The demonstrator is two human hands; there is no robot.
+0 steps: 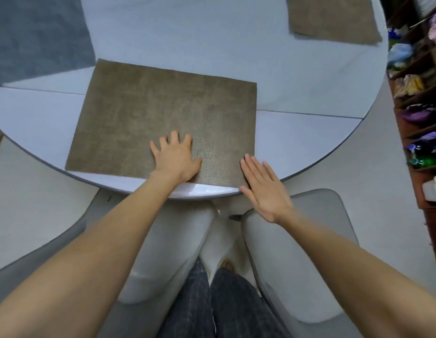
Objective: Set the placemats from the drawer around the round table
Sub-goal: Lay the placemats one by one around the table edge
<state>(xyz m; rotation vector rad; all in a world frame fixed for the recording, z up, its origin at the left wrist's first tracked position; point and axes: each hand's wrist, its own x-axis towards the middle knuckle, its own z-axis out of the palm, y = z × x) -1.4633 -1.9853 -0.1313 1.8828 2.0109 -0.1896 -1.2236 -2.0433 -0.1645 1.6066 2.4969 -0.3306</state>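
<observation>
Risk first. The near placemat (163, 118) lies flat on the round table (297, 98), but its near right corner sits at the table's rim, perhaps just over it. A sideways nudge or a brush from a forearm could likely push that corner off the rim and leave the mat hanging or skewed. The mat also lies at a slant to the rim, so any straightening push that goes too far toward the person would probably slide it off. Two chair backs (292, 252) stand close under the rim; a mat that slips would likely drop between them.

Hands. Left hand (175, 159) rests palm down on the near part of the mat, right of its middle, fingers spread and straight, gripping nothing. Right hand (263, 189) is flat, fingers straight and together, at the mat's near right corner; whether it touches the mat or hovers just above cannot be told. It holds nothing.

Other mats: a second brown placemat (333, 18) lies far right on the table, well apart from both hands. A blue-grey mat (36, 35) lies far left.
</observation>
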